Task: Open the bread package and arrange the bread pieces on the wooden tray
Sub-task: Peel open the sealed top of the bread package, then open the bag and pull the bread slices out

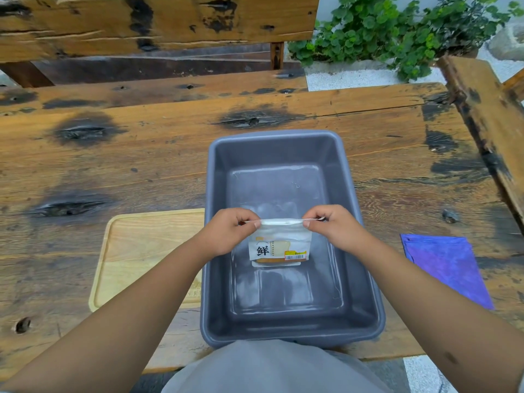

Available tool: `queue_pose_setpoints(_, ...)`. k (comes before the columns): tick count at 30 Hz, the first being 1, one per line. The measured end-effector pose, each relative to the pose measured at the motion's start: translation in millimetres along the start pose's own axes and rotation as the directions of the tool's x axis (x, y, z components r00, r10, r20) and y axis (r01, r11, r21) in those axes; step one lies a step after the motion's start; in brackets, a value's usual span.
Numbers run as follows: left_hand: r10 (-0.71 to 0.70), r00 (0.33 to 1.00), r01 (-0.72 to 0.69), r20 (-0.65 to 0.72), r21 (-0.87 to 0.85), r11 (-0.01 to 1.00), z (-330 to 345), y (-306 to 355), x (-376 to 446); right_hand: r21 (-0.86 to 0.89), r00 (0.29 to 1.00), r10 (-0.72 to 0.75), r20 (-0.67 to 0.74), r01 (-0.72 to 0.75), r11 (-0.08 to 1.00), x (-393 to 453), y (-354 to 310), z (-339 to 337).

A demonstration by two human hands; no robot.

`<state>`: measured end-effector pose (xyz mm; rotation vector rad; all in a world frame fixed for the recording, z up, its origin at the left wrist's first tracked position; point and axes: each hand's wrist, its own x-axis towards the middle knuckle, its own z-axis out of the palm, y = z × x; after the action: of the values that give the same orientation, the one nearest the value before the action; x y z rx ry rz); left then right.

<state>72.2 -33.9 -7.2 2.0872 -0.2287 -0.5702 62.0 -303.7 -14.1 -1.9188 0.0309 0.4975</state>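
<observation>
Broadly, the scarred wooden tabletop [368, 131] carries a grey plastic tub [365, 268] with a pale wooden tray [141, 251] touching its left wall and a purple cloth [450, 265] to its right. Over the tub, the left hand [226, 234] and right hand [334, 228] hold the bread package [279, 245] up by its two top corners, fingers [307, 222] pinched shut on the sealed strip. It looks light and limp, its film likely slippery and the bread inside soft, so pulling the seam apart from those corners seems best. Its white label bears a black character and a barcode sticker.
</observation>
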Motion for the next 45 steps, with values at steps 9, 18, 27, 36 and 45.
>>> queue_pose_setpoints(9, -0.195, 0.975, 0.171, 0.104, 0.202, 0.964, 4.5, 21.2, 7.9, -0.059, 1.000, 0.015, -0.002, -0.015, 0.998, -10.5, -17.2, 11.6)
queue_pose_setpoints(18, -0.133, 0.991, 0.123, 0.027, 0.236, 0.964, 5.0, 21.8, 7.0, -0.829, 0.871, -0.488, 0.052, 0.310, 0.466, -30.8, -9.8, 29.0)
queue_pose_setpoints(27, -0.177, 0.981, 0.183, -0.075, 0.086, 0.979, 6.7, 21.0, 3.8, -0.855, 0.815, -0.578, 0.043, 0.329, 0.400, -28.6, -11.8, 37.5)
queue_pose_setpoints(36, -0.157, 0.954, 0.183, -0.257, 0.078, 0.980, 0.1, 26.5, 9.8, -0.849, 0.767, -0.611, 0.197, 0.445, 0.284, -59.7, -10.0, 29.1)
queue_pose_setpoints(45, 0.015, 0.961, 0.128, -0.276, 0.492, 0.861, -3.8, 34.9, 2.7, -0.818, 0.802, -0.552, 0.228, 0.465, 0.339, -70.7, -12.2, 30.7)
